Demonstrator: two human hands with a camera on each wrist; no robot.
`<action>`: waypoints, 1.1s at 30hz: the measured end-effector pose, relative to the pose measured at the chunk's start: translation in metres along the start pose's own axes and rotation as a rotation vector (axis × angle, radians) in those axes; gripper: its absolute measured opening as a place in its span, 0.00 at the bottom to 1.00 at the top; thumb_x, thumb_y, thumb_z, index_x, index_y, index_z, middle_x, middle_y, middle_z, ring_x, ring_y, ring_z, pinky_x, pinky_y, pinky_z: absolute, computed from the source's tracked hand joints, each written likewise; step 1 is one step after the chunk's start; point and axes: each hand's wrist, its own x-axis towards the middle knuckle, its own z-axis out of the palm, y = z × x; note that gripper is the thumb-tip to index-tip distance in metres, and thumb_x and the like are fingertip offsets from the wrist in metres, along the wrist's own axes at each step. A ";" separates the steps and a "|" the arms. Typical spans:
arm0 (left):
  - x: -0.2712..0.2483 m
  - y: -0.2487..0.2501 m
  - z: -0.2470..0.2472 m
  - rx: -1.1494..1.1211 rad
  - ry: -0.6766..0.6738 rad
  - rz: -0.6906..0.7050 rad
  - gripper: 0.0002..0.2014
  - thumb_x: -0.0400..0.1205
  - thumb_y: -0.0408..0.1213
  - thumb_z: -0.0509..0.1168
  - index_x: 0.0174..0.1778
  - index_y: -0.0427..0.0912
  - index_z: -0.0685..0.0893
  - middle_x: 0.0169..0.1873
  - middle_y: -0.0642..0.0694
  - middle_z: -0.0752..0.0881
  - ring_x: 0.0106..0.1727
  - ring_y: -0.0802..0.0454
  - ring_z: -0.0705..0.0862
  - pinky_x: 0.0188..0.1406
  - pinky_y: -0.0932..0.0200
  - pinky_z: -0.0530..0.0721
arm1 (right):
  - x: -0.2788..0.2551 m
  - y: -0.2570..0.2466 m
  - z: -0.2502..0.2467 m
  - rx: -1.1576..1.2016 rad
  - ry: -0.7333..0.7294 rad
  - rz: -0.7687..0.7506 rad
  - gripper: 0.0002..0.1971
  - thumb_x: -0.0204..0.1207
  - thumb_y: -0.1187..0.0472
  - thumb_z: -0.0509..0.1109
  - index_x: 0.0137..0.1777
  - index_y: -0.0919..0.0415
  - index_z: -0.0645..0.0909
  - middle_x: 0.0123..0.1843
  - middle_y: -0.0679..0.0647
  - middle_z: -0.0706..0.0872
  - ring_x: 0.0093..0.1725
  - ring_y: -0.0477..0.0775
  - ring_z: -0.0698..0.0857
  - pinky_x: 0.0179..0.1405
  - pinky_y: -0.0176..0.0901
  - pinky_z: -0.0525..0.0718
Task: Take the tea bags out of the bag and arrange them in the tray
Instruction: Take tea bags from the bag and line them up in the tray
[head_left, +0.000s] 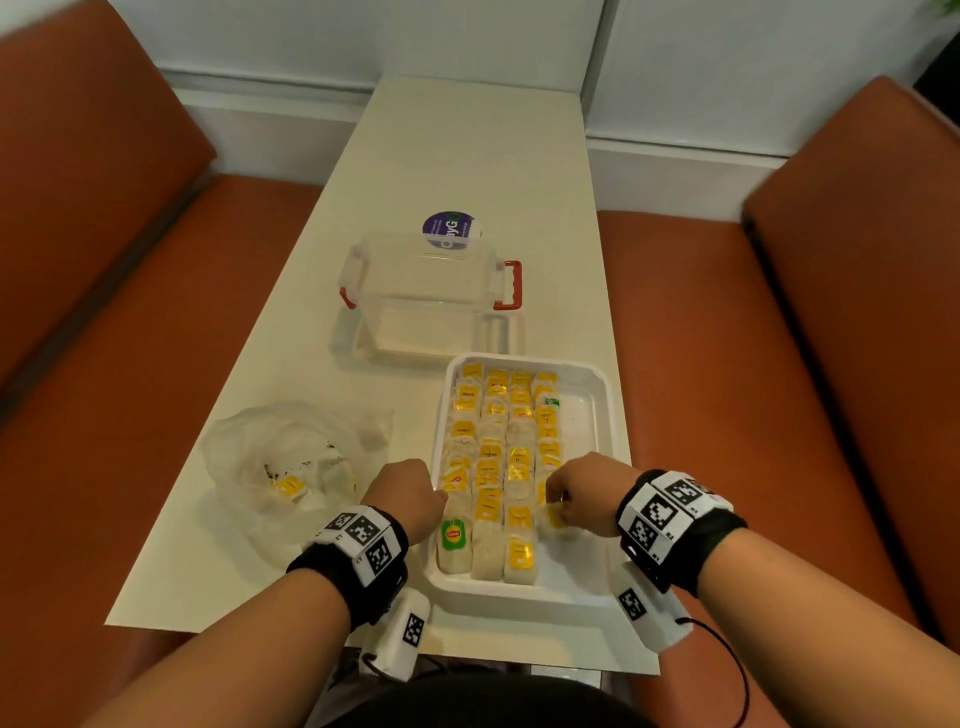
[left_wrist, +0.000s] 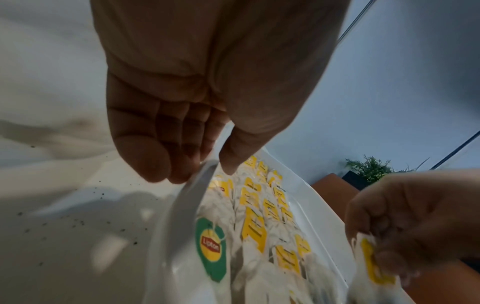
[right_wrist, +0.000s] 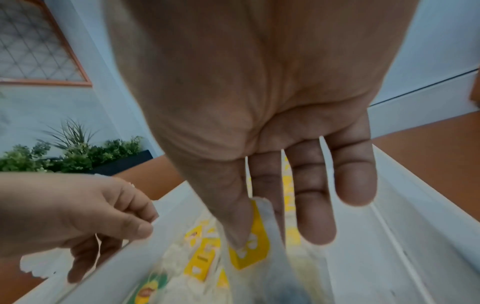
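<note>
A white tray (head_left: 584, 415) holds several rows of tea bags (head_left: 501, 457) with yellow tags; one at the near left has a green Lipton tag (head_left: 453, 534). My left hand (head_left: 434, 499) grips the tray's left rim (left_wrist: 187, 205), fingers outside and thumb inside. My right hand (head_left: 558, 506) pinches a yellow-tagged tea bag (head_left: 556, 517) between thumb and forefinger, low over the bare near right part of the tray (right_wrist: 363, 246). The held tea bag (right_wrist: 252, 246) hangs under the thumb. A crumpled clear plastic bag (head_left: 291, 441) with a few tea bags (head_left: 288, 486) lies left of the tray.
An empty clear box with red handles (head_left: 431, 291) stands behind the tray, a round purple sticker (head_left: 449, 228) beyond it. Dark tea crumbs (left_wrist: 78, 222) dot the cream table (head_left: 467, 156). Orange benches (head_left: 779, 364) flank both sides of the table.
</note>
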 end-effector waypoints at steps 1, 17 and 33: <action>0.000 0.000 0.000 0.004 0.003 0.000 0.17 0.84 0.47 0.63 0.61 0.38 0.80 0.59 0.41 0.83 0.55 0.43 0.85 0.48 0.56 0.82 | 0.003 0.000 0.005 -0.008 -0.023 0.005 0.15 0.79 0.56 0.65 0.65 0.51 0.81 0.63 0.53 0.84 0.60 0.55 0.83 0.52 0.42 0.78; -0.001 0.001 -0.001 0.035 0.013 0.009 0.17 0.85 0.47 0.61 0.63 0.39 0.79 0.61 0.41 0.83 0.60 0.44 0.82 0.50 0.58 0.77 | 0.035 0.004 0.040 -0.001 -0.018 0.083 0.12 0.79 0.60 0.65 0.60 0.57 0.82 0.60 0.55 0.85 0.59 0.57 0.83 0.52 0.41 0.79; -0.026 0.008 -0.031 -0.051 0.095 0.121 0.19 0.83 0.48 0.65 0.67 0.44 0.80 0.59 0.45 0.85 0.57 0.49 0.83 0.57 0.57 0.80 | 0.025 0.012 -0.004 0.218 0.350 0.051 0.08 0.76 0.51 0.70 0.47 0.55 0.80 0.46 0.52 0.84 0.45 0.51 0.80 0.42 0.40 0.75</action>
